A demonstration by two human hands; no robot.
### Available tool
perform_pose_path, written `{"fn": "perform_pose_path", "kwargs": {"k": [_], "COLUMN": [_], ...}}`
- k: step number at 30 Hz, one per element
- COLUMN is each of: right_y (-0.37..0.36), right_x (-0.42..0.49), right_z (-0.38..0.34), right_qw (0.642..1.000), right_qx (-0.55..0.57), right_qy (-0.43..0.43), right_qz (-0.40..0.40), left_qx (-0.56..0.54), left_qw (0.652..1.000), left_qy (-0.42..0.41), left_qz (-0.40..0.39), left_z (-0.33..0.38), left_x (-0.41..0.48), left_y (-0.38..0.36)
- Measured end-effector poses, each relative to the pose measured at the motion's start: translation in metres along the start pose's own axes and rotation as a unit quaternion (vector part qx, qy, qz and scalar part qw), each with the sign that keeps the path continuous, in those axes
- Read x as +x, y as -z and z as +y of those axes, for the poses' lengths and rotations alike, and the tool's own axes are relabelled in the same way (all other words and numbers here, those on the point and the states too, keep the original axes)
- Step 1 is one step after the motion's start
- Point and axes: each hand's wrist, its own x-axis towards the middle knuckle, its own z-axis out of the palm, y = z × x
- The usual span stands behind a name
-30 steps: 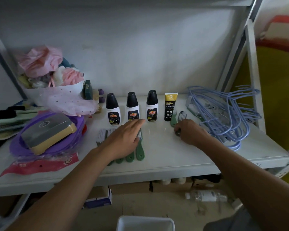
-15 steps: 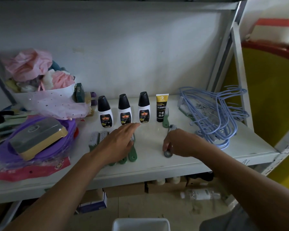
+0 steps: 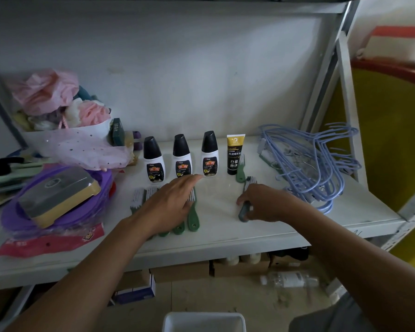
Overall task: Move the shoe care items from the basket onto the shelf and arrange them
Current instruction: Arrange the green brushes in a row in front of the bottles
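Three white shoe polish bottles (image 3: 181,159) with black caps stand in a row at the back of the white shelf (image 3: 225,238). A black and yellow tube (image 3: 234,154) stands right of them. Several green-handled shoe brushes (image 3: 193,218) lie side by side in front of the bottles. My left hand (image 3: 170,204) rests flat on them with straight fingers. My right hand (image 3: 266,202) grips the handle of one more green brush (image 3: 244,210) lying on the shelf. Another green brush (image 3: 240,170) lies by the tube. The white basket (image 3: 204,322) rim shows at the bottom edge.
A heap of blue wire hangers (image 3: 309,161) lies at the right. At the left sit a purple basin with a boxed brush (image 3: 58,197), a pink wrapped bundle (image 3: 65,130) and more brushes. Boxes and a bottle lie on the floor below.
My right hand has drawn its green brush from beside the tube toward the front of the shelf. My left hand stays on the row of brushes.
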Motion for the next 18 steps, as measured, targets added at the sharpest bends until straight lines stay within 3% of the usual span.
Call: {"fn": "perform_pose_path", "kwargs": {"k": [12, 18], "right_y": [-0.005, 0.003], "right_x": [-0.014, -0.002], "right_z": [-0.029, -0.016], "right_qw": [0.997, 0.992], "right_qx": [0.022, 0.093], "right_qy": [0.072, 0.008], "right_qz": [0.007, 0.087], "left_qx": [0.002, 0.009], "left_qw": [1.000, 1.000], "left_qy": [0.009, 0.008], "left_qz": [0.005, -0.001], "left_z": [-0.008, -0.013], "left_x": [-0.002, -0.002], "left_y": [0.003, 0.003]}}
